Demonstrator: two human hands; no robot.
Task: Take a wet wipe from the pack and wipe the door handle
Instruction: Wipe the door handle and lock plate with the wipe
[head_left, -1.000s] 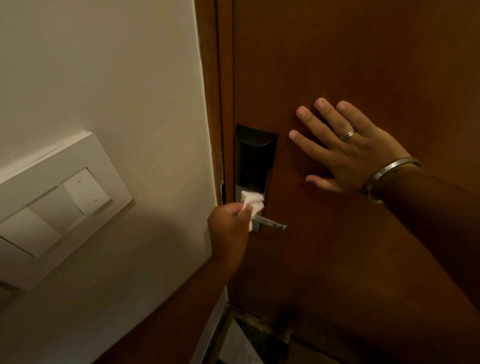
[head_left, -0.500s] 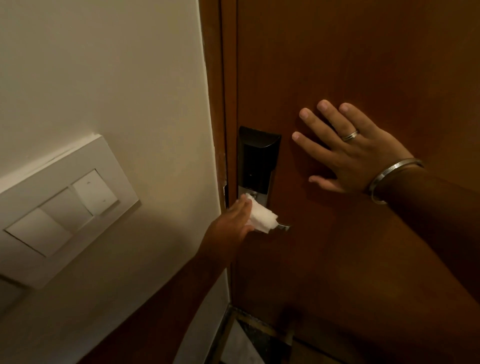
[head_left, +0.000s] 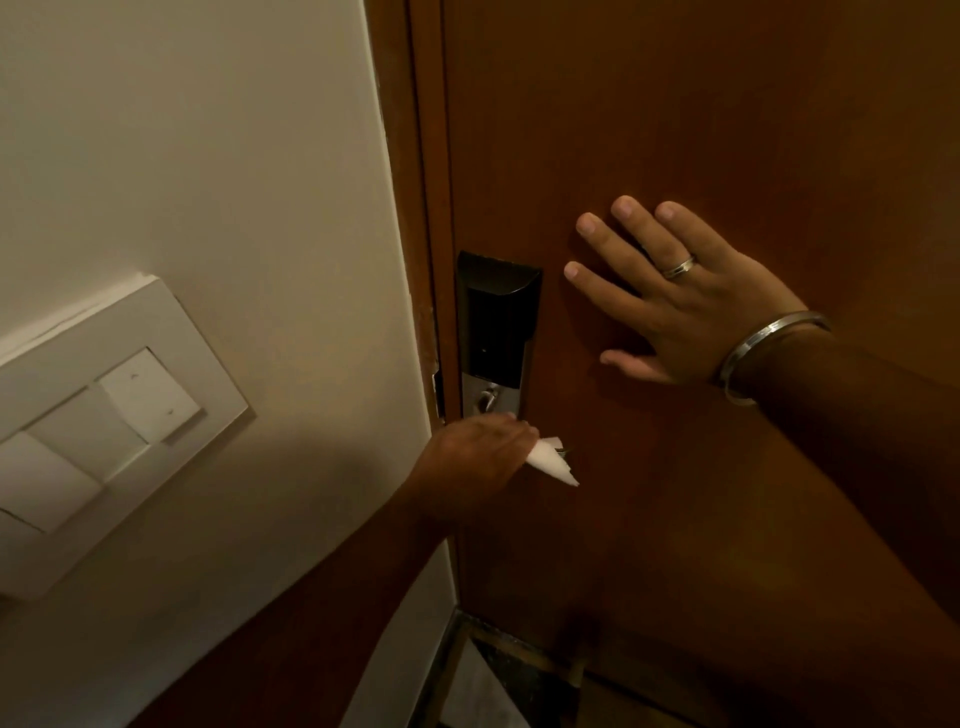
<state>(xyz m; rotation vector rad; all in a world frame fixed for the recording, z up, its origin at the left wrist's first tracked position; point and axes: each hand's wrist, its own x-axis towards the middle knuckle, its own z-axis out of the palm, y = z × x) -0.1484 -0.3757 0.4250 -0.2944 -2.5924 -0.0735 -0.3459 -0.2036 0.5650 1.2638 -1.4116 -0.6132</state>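
My left hand (head_left: 475, 457) grips a white wet wipe (head_left: 553, 461) and is wrapped over the metal door handle, which is almost wholly hidden beneath hand and wipe. Just above it sits the black and silver lock plate (head_left: 496, 327) on the brown wooden door (head_left: 727, 104). My right hand (head_left: 685, 301), wearing a ring and a metal bangle, lies flat with fingers spread against the door to the right of the lock. The wipe pack is not in view.
A cream wall (head_left: 208, 156) is on the left, carrying a white switch panel (head_left: 98, 421). The door frame (head_left: 415, 208) runs between wall and door. A bit of dark floor (head_left: 498, 686) shows at the bottom.
My left hand has slid the wipe down from the lock plate's base and along the handle, now covering it. The right hand stays pressed on the door.
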